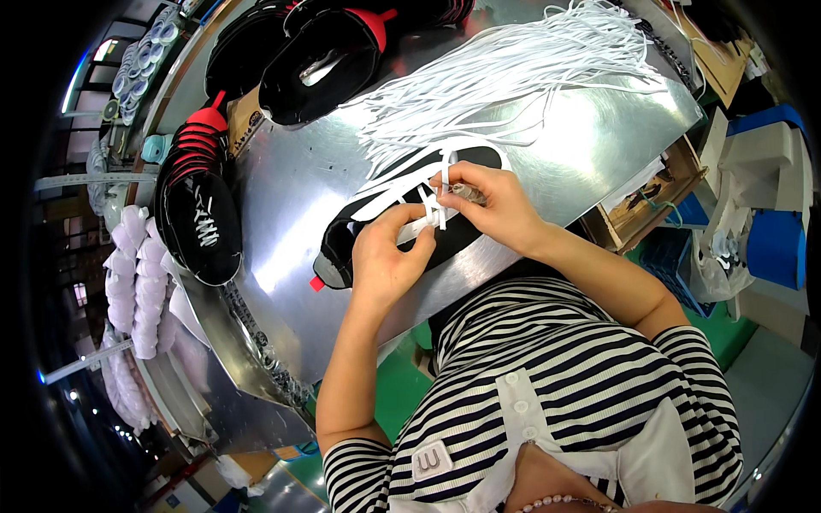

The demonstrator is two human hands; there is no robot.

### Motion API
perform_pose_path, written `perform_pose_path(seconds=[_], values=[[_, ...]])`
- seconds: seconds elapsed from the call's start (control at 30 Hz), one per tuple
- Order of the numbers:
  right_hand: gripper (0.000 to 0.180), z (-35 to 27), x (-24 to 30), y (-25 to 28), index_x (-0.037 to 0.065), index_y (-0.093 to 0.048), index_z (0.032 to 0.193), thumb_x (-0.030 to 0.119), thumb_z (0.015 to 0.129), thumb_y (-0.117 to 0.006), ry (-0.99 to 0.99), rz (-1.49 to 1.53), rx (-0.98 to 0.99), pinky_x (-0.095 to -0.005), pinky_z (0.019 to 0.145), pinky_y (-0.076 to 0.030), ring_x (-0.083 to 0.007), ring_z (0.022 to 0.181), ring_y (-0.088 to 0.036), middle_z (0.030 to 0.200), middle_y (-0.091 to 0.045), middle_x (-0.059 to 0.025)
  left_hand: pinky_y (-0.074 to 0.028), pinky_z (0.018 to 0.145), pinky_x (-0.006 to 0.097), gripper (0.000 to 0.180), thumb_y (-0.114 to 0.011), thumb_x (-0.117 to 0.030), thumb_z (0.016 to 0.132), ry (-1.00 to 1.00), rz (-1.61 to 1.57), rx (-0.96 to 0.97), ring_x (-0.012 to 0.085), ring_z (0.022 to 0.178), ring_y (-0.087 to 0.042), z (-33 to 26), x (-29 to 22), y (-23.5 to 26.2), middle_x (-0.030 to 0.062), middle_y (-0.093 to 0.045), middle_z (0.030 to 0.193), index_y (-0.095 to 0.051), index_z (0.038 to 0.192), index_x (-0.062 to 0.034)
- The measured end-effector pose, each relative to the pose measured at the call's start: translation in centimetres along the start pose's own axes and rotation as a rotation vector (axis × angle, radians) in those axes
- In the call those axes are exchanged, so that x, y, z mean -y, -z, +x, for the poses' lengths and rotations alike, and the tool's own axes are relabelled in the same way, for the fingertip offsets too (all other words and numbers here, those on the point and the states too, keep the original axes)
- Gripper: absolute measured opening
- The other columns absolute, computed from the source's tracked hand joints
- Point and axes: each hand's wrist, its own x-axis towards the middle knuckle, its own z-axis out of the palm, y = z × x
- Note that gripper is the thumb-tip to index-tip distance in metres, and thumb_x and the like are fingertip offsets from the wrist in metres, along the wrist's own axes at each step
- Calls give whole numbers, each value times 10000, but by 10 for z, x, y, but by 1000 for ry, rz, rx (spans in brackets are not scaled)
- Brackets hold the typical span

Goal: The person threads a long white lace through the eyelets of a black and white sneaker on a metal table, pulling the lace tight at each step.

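A black shoe upper (455,240) with white side stripes, a grey heel and a red heel tab lies on the metal table before me. White lace (438,214) crosses its eyelet area. My left hand (386,256) is closed at the ankle end, thumb and forefinger pinching the lace. On the toe side, my right hand (500,205) also grips the white lace, a stretch of it standing up above the fingers. The fingertips partly cover the eyelets. Just beyond the shoe, a large bundle of loose white shoelaces (505,73) spreads across the table.
Black shoe uppers with red parts (321,73) sit at the table's far left. A nested row of uppers (201,214) hangs along the left edge. Right of the metal table (291,316) are an open wooden drawer (658,201) and a blue crate (680,261).
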Motion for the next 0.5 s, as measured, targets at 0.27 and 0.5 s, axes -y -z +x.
perform_pose_path(seconds=[0.27, 0.5], values=[[203, -4, -5, -4, 29, -633, 1064, 56, 872, -691, 130, -129, -70, -303, 667, -511, -209, 782, -649, 944, -668, -103, -520, 686, 374, 274, -751, -319, 780, 27, 142, -74, 297, 745, -680, 1, -5, -9, 103, -714, 839, -717, 920, -86], [319, -30, 30, 16, 8, -559, 1150, 102, 882, -703, -32, -219, 27, -316, 800, -522, -208, 918, -663, 1021, -662, -115, -514, 633, 388, 268, -761, -304, 777, -134, 307, -187, 310, 681, -668, 0, 0, -13, 110, -701, 783, -711, 872, -58]])
